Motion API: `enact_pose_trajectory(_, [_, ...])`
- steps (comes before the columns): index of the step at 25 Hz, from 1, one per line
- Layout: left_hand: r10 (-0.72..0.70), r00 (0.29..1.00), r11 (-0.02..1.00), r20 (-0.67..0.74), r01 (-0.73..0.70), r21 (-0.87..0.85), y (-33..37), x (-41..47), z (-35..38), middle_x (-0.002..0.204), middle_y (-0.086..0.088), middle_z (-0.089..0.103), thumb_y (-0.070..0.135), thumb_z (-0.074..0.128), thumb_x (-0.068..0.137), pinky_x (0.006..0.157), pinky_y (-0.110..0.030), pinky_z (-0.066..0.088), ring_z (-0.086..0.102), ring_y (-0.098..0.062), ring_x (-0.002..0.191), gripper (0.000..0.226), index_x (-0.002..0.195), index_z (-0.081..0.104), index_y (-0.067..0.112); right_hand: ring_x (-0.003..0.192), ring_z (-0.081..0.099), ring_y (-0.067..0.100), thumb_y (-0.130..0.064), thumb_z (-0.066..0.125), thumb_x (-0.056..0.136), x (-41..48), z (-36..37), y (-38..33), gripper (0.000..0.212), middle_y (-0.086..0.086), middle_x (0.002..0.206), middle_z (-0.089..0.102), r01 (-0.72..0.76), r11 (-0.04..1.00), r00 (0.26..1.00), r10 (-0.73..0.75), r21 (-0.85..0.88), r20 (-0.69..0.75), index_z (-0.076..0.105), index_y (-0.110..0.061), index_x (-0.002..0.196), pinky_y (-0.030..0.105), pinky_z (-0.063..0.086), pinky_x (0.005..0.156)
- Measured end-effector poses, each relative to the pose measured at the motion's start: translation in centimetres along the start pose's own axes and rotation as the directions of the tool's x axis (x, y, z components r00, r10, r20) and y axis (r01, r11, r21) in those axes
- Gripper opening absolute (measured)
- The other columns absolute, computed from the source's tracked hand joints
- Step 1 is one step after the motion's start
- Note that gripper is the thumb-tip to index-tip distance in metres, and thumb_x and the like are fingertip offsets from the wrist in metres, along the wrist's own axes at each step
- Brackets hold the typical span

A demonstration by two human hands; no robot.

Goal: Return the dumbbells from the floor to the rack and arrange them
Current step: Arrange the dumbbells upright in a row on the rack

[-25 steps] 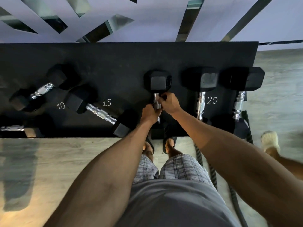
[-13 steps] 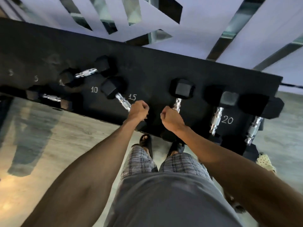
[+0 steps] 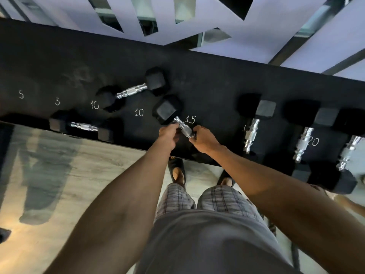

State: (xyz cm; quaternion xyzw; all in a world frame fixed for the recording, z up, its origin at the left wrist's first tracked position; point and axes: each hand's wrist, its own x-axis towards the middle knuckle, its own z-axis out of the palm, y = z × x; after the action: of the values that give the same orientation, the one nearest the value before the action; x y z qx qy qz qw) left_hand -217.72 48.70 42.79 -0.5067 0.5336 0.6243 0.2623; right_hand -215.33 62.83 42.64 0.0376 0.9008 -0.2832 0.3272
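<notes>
A black rack top (image 3: 207,76) carries chalk numbers 5, 10, 15 and 20. A slanted black hex dumbbell (image 3: 167,111) lies beside the 15 mark. Both hands hold its chrome handle: my left hand (image 3: 167,135) at the upper part, my right hand (image 3: 203,138) at the lower end. Its near head is hidden under my hands. Another dumbbell (image 3: 130,89) lies crosswise by the 10 marks, and a small one (image 3: 83,126) rests along the front edge. To the right, a dumbbell (image 3: 254,123) stands straight, with two larger dumbbells (image 3: 308,133) near the 20 mark.
A pale wood-look floor (image 3: 59,184) runs along the rack's front edge. My sandalled feet (image 3: 178,173) stand close to it. Behind the rack is a white wall with slanted mirror strips (image 3: 148,18). Another person's limb (image 3: 347,202) shows at the far right.
Both hands left the straight dumbbell in the middle and moved left onto the slanted 15 dumbbell's handle. The camera swung left, bringing the 5 marks into view.
</notes>
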Motion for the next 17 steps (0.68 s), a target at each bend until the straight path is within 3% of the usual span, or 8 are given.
enact_pose_trajectory(2, [-0.034, 0.996, 0.993, 0.078, 0.042, -0.113, 0.1, 0.8, 0.1, 0.114, -0.017, 0.067, 0.012, 0.061, 0.092, 0.07, -0.032, 0.054, 0.066, -0.026, 0.089, 0.035, 0.125, 0.059, 0.0, 0.102, 0.064, 0.033, -0.022, 0.061, 0.091, 0.6, 0.9, -0.7, 0.029, 0.014, 0.111, 0.066, -0.072, 0.996, 0.997, 0.072, 0.048, 0.002, 0.055, -0.007, 0.115, 0.038, 0.051, 0.08])
enact_pose_trajectory(5, [-0.055, 0.992, 0.976, 0.118, 0.078, -0.203, 0.1, 1.2, 0.3, 0.115, -0.014, 0.064, 0.013, 0.059, 0.096, 0.073, -0.032, 0.053, 0.065, -0.021, 0.086, 0.037, 0.13, 0.054, 0.001, 0.105, 0.063, 0.035, -0.019, 0.06, 0.092, 1.1, 1.8, -1.3, 0.029, 0.015, 0.113, 0.066, -0.118, 0.993, 0.993, 0.118, -0.022, 0.002, 0.053, -0.007, 0.117, 0.041, 0.047, 0.087])
enact_pose_trajectory(10, [-0.018, 0.995, 0.985, 0.094, 0.034, -0.171, -0.2, 2.3, 0.8, 0.118, -0.017, 0.064, 0.016, 0.064, 0.093, 0.088, -0.036, 0.054, 0.063, -0.025, 0.098, 0.04, 0.128, 0.055, -0.001, 0.11, 0.061, 0.035, -0.013, 0.058, 0.092, 1.4, 2.2, -1.6, 0.025, 0.015, 0.113, 0.068, -0.134, 0.99, 0.99, 0.133, -0.035, -0.042, 0.053, -0.007, 0.115, 0.042, 0.04, 0.094])
enact_pose_trajectory(14, [0.077, 0.993, 0.997, 0.088, -0.078, 0.005, -0.2, 2.1, 2.2, 0.12, -0.014, 0.066, 0.023, 0.068, 0.09, 0.099, -0.041, 0.053, 0.066, -0.026, 0.105, 0.04, 0.121, 0.06, 0.0, 0.109, 0.061, 0.035, -0.012, 0.06, 0.091, 0.7, 1.9, -0.9, 0.027, 0.016, 0.113, 0.067, -0.186, 0.979, 0.975, 0.195, 0.088, -0.105, 0.055, -0.006, 0.117, 0.043, 0.043, 0.093])
enact_pose_trajectory(17, [0.2, 0.974, 0.944, 0.11, -0.222, 0.244, 1.2, 1.5, 3.5, 0.115, -0.011, 0.07, 0.028, 0.067, 0.091, 0.098, -0.039, 0.054, 0.067, -0.025, 0.107, 0.036, 0.117, 0.065, 0.003, 0.105, 0.063, 0.034, -0.013, 0.06, 0.091, 0.5, 1.6, -0.9, 0.027, 0.015, 0.111, 0.067, -0.223, 0.941, 0.954, 0.265, 0.254, -0.141, 0.055, -0.006, 0.117, 0.04, 0.049, 0.084])
